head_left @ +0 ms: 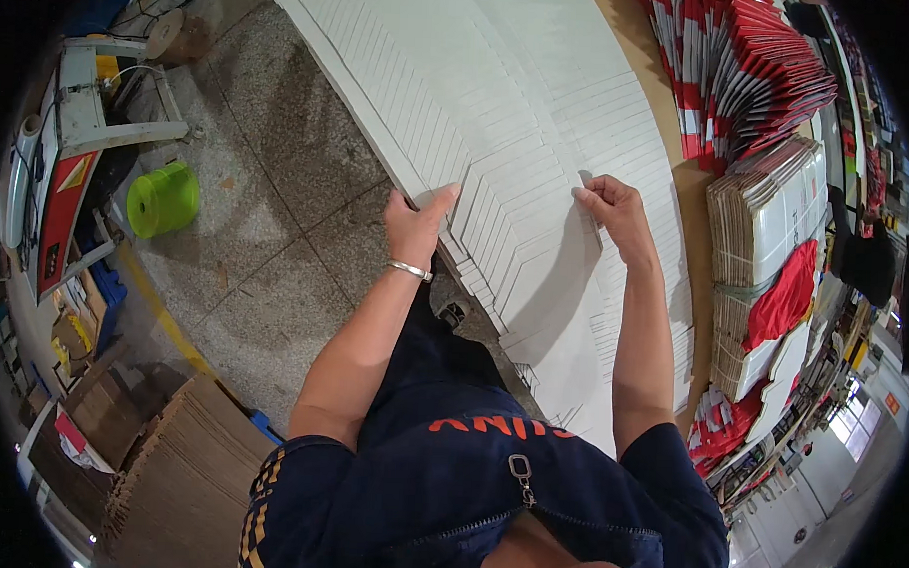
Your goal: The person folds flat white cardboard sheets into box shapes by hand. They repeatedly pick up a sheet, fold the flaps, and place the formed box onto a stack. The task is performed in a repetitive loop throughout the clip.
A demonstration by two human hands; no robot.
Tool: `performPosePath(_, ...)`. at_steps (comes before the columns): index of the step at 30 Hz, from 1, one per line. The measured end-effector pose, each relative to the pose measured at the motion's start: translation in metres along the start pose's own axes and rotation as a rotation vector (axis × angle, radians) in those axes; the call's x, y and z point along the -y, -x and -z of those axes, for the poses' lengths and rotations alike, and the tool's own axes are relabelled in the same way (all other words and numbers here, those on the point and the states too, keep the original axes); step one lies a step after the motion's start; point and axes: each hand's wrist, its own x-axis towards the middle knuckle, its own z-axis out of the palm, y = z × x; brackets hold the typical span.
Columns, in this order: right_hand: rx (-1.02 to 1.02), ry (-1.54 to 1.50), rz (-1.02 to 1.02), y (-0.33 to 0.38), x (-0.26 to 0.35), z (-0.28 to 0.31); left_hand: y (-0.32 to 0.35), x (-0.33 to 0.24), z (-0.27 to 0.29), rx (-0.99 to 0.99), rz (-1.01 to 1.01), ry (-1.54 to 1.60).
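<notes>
White cardboard sheets [539,157] lie fanned out in overlapping rows along a long table, their stepped edges showing as many thin lines. My left hand [416,228], with a silver bracelet at the wrist, grips the sheets' near-left edge. Its thumb rests on top, and its other fingers are partly hidden at the side. Farther right, my right hand [617,215] pinches the edge of a white sheet between thumb and fingers, and its shadow falls across the sheets below.
Folded red-and-white pieces [762,74] and strapped stacks of flat cartons [772,210] line the table's right side. On the speckled floor [288,178] at left stands a bright green drum [163,200]. Brown cardboard [193,475] is piled at lower left, near a red-and-white machine [72,191].
</notes>
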Motion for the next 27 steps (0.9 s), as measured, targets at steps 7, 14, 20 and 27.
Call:
performPosePath(7,0.039,-0.099,0.068,0.000,-0.014,0.000,0.000,0.007,-0.004,-0.037,-0.076,0.077)
performPosePath(14,-0.005,-0.071,0.041,0.003,-0.014,-0.001,-0.005,0.012,0.000,0.020,-0.107,0.057)
performPosePath(20,0.021,0.020,0.007,0.008,-0.008,0.003,-0.002,0.002,0.000,0.049,0.005,0.001)
performPosePath(27,-0.034,-0.016,0.055,0.018,-0.007,0.001,-0.001,0.004,-0.002,0.068,-0.050,0.026)
